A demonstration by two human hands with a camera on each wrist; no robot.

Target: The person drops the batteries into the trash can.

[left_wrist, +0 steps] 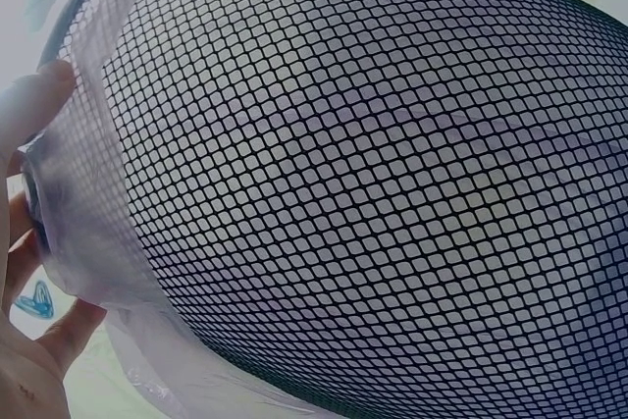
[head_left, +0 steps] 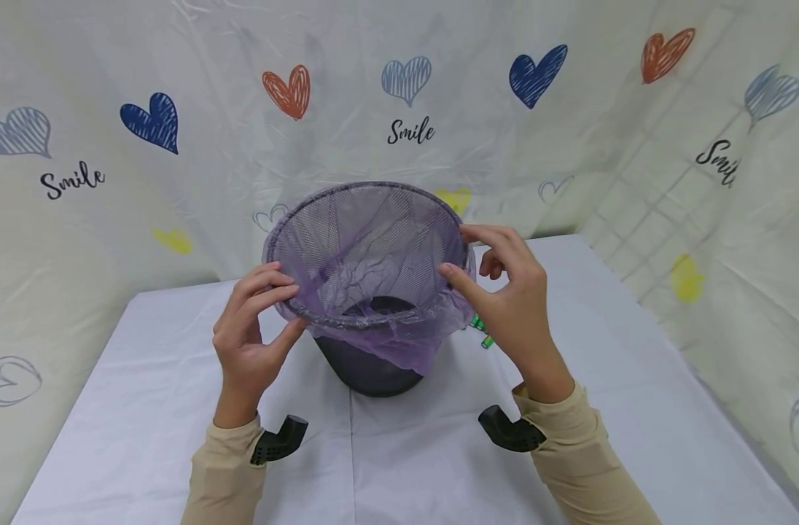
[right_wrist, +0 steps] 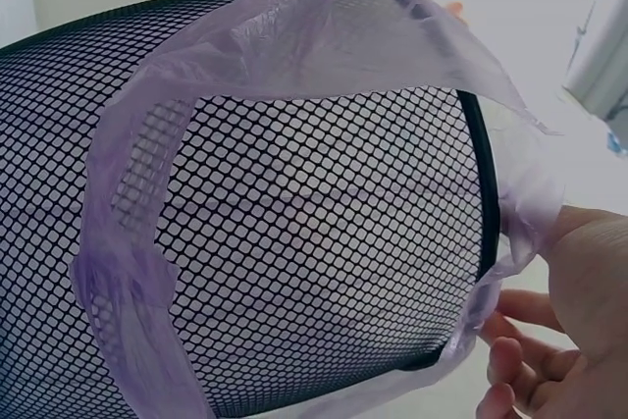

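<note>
A black mesh trash can (head_left: 373, 368) is on the table in front of me, its mouth tilted toward me. Over its rim is draped a thin purple trash bag (head_left: 399, 343), lining the inside and hanging loosely outside; in the right wrist view, the bag (right_wrist: 294, 46) hangs unevenly over the mesh (right_wrist: 324, 213). My left hand (head_left: 251, 346) grips the bag-covered rim at the near left, fingers over the edge and thumb at the front. On the right side of the rim, my right hand (head_left: 514, 292) pinches the bag's edge between thumb and index finger, other fingers curled.
Small green cylinders (head_left: 487, 341) lie on the white-covered table (head_left: 596, 364), partly hidden behind the trash can and right hand. A pale curtain (head_left: 347, 146) with printed hearts stands behind the table. Black mounts (head_left: 280, 440) sit on both wrists.
</note>
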